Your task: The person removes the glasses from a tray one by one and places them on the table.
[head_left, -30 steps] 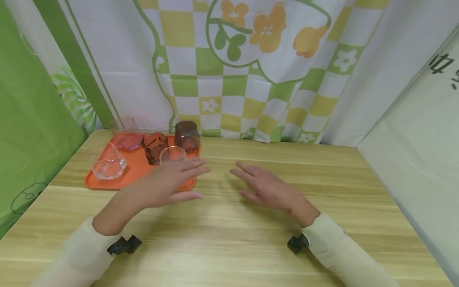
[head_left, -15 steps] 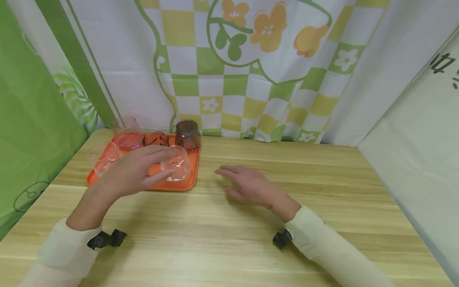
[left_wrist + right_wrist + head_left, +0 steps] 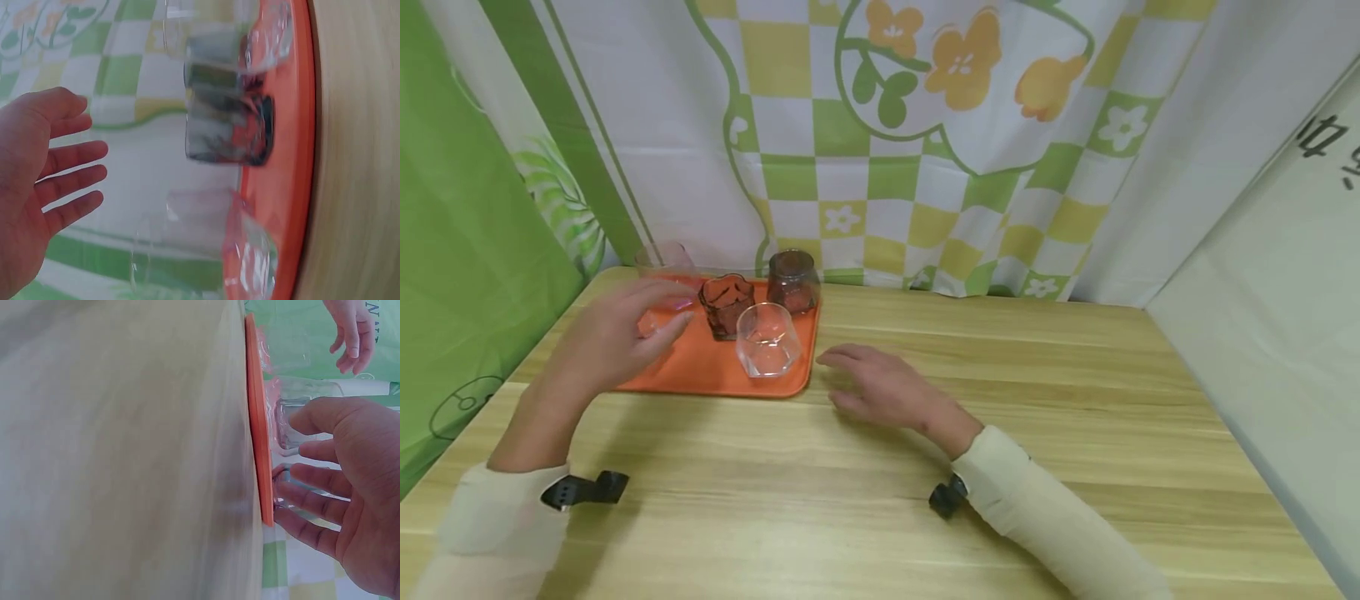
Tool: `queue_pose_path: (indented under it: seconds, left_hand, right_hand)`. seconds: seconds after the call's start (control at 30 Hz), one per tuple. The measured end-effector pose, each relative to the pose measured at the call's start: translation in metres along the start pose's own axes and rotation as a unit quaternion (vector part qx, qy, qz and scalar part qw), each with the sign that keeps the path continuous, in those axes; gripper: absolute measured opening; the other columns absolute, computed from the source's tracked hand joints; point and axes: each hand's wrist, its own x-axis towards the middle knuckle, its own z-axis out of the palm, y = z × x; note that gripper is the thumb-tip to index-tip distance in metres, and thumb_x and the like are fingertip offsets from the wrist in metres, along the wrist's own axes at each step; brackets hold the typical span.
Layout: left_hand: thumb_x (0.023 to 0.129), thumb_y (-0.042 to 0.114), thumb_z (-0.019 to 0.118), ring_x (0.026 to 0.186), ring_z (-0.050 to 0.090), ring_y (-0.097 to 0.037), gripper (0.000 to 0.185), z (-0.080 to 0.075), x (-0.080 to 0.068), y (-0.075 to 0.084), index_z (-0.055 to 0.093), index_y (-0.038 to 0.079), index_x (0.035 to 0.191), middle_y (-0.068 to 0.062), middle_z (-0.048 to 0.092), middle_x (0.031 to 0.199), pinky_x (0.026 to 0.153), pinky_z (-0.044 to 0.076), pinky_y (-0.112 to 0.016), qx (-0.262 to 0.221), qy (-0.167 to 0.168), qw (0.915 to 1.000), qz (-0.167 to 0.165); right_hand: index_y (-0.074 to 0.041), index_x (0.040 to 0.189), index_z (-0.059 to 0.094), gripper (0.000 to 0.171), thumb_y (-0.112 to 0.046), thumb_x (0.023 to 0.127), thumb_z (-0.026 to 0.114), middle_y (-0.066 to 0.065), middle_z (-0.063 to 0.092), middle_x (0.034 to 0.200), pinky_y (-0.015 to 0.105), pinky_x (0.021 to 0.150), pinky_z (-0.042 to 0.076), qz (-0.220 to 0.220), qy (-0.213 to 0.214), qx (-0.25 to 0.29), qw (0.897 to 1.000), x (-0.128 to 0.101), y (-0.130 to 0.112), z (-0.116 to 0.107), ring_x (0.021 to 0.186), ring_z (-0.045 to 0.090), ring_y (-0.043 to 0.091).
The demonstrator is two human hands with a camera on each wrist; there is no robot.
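An orange tray (image 3: 707,373) on the table carries several drinking glasses. My left hand (image 3: 602,342) hovers over the tray's left part, fingers loosely bent and holding nothing. It covers the clear faceted glass (image 3: 254,265) at the front left in the head view. Behind the fingers stands a pink-tinted glass (image 3: 662,257). A brown wavy-rimmed glass (image 3: 727,310) is in the middle, a smoky dark glass (image 3: 793,282) at the back right, and another clear glass (image 3: 767,346) at the front right. My right hand (image 3: 880,385) is just right of the tray, relaxed, with nothing in it.
The wooden table (image 3: 1037,400) extends right and toward me. A checked floral curtain (image 3: 917,167) hangs along its back edge. Green cloth (image 3: 475,208) borders the left side, and a pale panel (image 3: 1285,250) stands at the right.
My left hand has moved left from the front right glass to the left part of the tray, uncovering the clear and brown glasses. My right hand has moved left toward the tray's right edge.
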Motion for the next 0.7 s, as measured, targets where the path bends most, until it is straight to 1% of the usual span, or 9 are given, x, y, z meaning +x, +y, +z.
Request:
queue_pose_path:
  seconds: [0.13, 0.17, 0.23, 0.3, 0.37, 0.47, 0.53, 0.63, 0.7]
  left_hand:
    - [0.088, -0.001, 0.076, 0.104, 0.064, -0.034, 0.031, -0.007, -0.008, -0.016, 0.073, 0.005, 0.118, -0.013, 0.071, 0.113, 0.087, 0.044, -0.033, -0.006, 0.023, 0.9991, -0.035]
    - [0.089, 0.000, 0.075, 0.106, 0.063, -0.035, 0.030, -0.009, -0.010, -0.020, 0.073, 0.004, 0.119, -0.015, 0.070, 0.114, 0.089, 0.042, -0.030, -0.008, 0.029, 0.9981, -0.054]
    - [0.094, 0.003, 0.071, 0.106, 0.061, -0.035, 0.028, -0.013, -0.017, -0.026, 0.071, 0.001, 0.121, -0.018, 0.069, 0.115, 0.085, 0.039, -0.022, -0.012, 0.038, 0.9932, -0.110]
    - [0.099, 0.008, 0.066, 0.102, 0.060, -0.031, 0.026, -0.016, -0.023, -0.033, 0.069, -0.002, 0.123, -0.021, 0.067, 0.116, 0.079, 0.037, -0.018, -0.019, 0.046, 0.9837, -0.173]
    - [0.103, 0.016, 0.060, 0.099, 0.058, -0.019, 0.031, -0.019, -0.029, -0.042, 0.067, -0.004, 0.125, -0.023, 0.065, 0.117, 0.077, 0.037, -0.016, -0.026, 0.052, 0.9685, -0.242]
    - [0.105, 0.025, 0.055, 0.091, 0.048, 0.002, 0.038, -0.022, -0.037, -0.054, 0.065, -0.005, 0.127, -0.024, 0.064, 0.118, 0.074, 0.039, -0.017, -0.024, 0.051, 0.9470, -0.316]
    - [0.105, 0.026, 0.053, 0.088, 0.042, 0.010, 0.040, -0.022, -0.041, -0.063, 0.064, -0.006, 0.127, -0.024, 0.064, 0.117, 0.073, 0.039, -0.019, -0.024, 0.048, 0.9368, -0.346]
    - [0.105, 0.026, 0.052, 0.085, 0.042, 0.013, 0.040, -0.020, -0.048, -0.076, 0.063, -0.006, 0.127, -0.019, 0.064, 0.114, 0.073, 0.039, -0.018, -0.027, 0.043, 0.9291, -0.366]
    - [0.105, 0.026, 0.051, 0.081, 0.047, 0.011, 0.039, -0.019, -0.053, -0.082, 0.062, -0.005, 0.126, -0.007, 0.065, 0.106, 0.070, 0.043, -0.014, -0.056, 0.047, 0.9210, -0.383]
  right_hand:
    - [-0.006, 0.148, 0.053, 0.051, -0.026, 0.102, 0.063, 0.010, 0.052, 0.148, 0.038, 0.110, 0.044, 0.004, -0.014, 0.008, 1.000, 0.006, -0.003, 0.003, 0.136, 0.050, 0.023]
    - [-0.006, 0.148, 0.053, 0.051, -0.026, 0.102, 0.063, 0.011, 0.051, 0.149, 0.038, 0.111, 0.043, 0.006, -0.018, 0.010, 1.000, 0.008, -0.004, 0.004, 0.136, 0.049, 0.023]
    - [-0.004, 0.149, 0.051, 0.053, -0.025, 0.102, 0.063, 0.013, 0.050, 0.150, 0.037, 0.113, 0.040, 0.007, -0.029, 0.015, 0.999, 0.010, -0.006, 0.004, 0.138, 0.048, 0.024]
    - [-0.003, 0.151, 0.049, 0.056, -0.025, 0.101, 0.063, 0.014, 0.048, 0.153, 0.035, 0.115, 0.036, 0.007, -0.042, 0.022, 0.999, 0.012, -0.007, 0.005, 0.140, 0.045, 0.024]
    - [-0.001, 0.152, 0.046, 0.059, -0.025, 0.101, 0.064, 0.015, 0.046, 0.155, 0.034, 0.118, 0.032, 0.006, -0.055, 0.029, 0.998, 0.014, -0.008, 0.006, 0.143, 0.042, 0.025]
    - [-0.002, 0.153, 0.045, 0.061, -0.026, 0.101, 0.065, 0.014, 0.043, 0.157, 0.033, 0.119, 0.028, 0.003, -0.069, 0.033, 0.997, 0.015, -0.009, 0.007, 0.145, 0.039, 0.024]
    - [-0.003, 0.153, 0.045, 0.060, -0.026, 0.101, 0.065, 0.014, 0.042, 0.157, 0.033, 0.119, 0.028, 0.002, -0.072, 0.033, 0.997, 0.015, -0.009, 0.008, 0.145, 0.038, 0.024]
    - [-0.005, 0.152, 0.047, 0.058, -0.025, 0.101, 0.065, 0.014, 0.043, 0.156, 0.035, 0.118, 0.031, 0.000, -0.071, 0.036, 0.997, 0.015, -0.010, 0.008, 0.143, 0.040, 0.024]
    - [-0.007, 0.152, 0.048, 0.057, -0.026, 0.101, 0.065, 0.014, 0.043, 0.156, 0.036, 0.118, 0.033, -0.002, -0.073, 0.040, 0.997, 0.015, -0.011, 0.008, 0.143, 0.041, 0.025]
